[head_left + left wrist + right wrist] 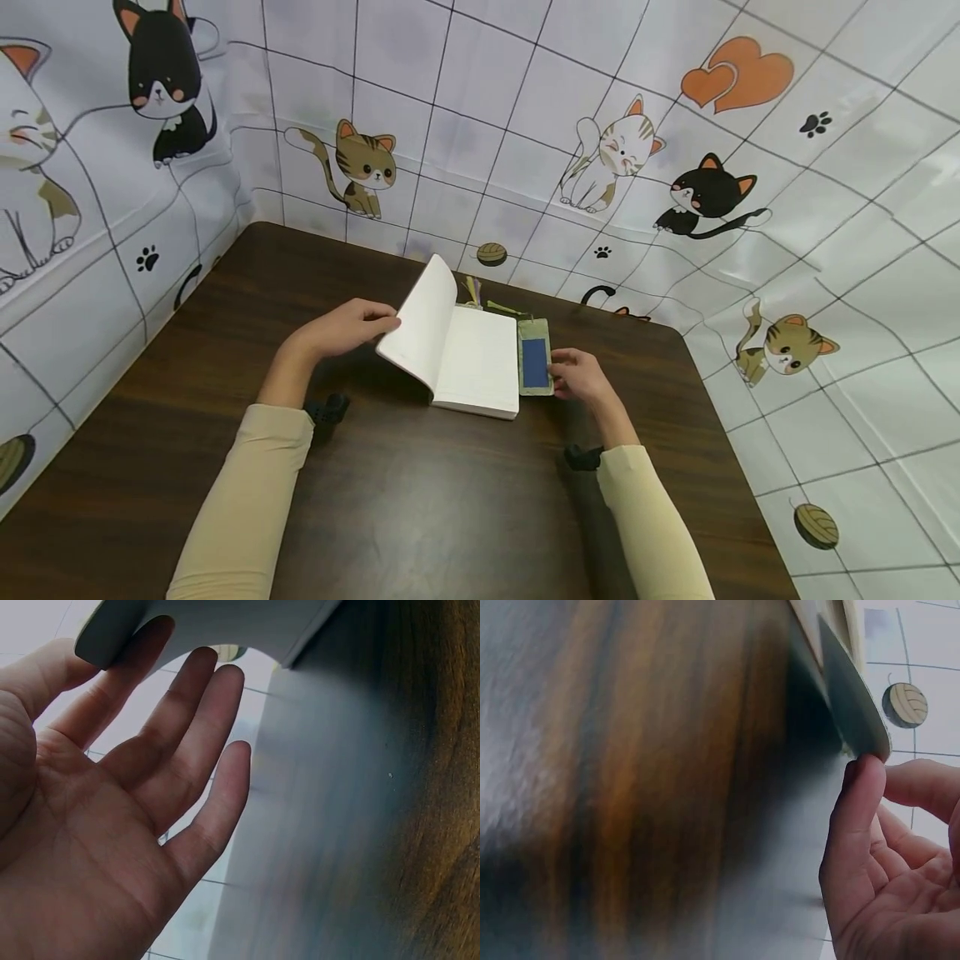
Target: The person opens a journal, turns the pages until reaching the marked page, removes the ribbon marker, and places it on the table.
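Note:
On the table lies an open notebook [480,358] with blank white pages. Its left side, a raised leaf or cover [423,321], stands tilted up. My left hand [343,328] pinches that raised part at its outer edge between thumb and index finger; the other fingers are spread in the left wrist view. To the right of the pages is a flat green bookmark [535,332] with a blue panel and a green cord at its top. My right hand [583,377] pinches its right edge between thumb and index finger, and in the right wrist view the bookmark [851,697] is tilted.
A yellow and purple tassel [472,290] pokes out behind the notebook's top edge. The dark wooden table [420,500] meets a white tiled-pattern wall covering [465,108] with cartoon cats at the back and sides. Black straps with small cameras [328,410] sit at both wrists.

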Motion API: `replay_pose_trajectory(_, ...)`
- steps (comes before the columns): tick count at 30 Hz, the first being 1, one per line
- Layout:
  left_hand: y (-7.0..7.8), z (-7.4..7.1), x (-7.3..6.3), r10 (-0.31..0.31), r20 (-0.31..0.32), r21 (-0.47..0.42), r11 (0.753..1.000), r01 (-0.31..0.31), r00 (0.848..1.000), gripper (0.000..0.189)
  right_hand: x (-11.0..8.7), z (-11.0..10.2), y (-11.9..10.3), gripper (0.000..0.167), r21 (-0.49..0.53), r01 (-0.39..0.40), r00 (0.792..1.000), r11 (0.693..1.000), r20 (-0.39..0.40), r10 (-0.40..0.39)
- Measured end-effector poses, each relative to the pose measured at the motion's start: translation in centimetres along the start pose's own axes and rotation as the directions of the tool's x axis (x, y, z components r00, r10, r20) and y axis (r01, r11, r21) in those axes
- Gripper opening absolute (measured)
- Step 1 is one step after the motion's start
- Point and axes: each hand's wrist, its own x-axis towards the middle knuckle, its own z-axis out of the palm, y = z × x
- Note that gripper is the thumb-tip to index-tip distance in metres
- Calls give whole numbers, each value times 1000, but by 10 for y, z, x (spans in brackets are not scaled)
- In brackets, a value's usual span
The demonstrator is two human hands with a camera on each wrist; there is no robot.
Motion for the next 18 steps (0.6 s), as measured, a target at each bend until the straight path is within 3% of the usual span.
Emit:
replay_pose_trajectory(8,2,1,-2,-10,3,-3,1000,10,1000,38,-2,-1,4,44,-147,4,1000,989,-22,-8)
replay_pose_trajectory(14,3,-2,-2,-9,-2,2,1000,9,1000,38,-12,-3,-9,47,-350,28,999,937,-28,-40)
replay_pose_trajectory(18,2,-1,-2,-4,8,-8,1000,4,1000,36,-19,2,-16,49,-415,33,995,909,-69,-68)
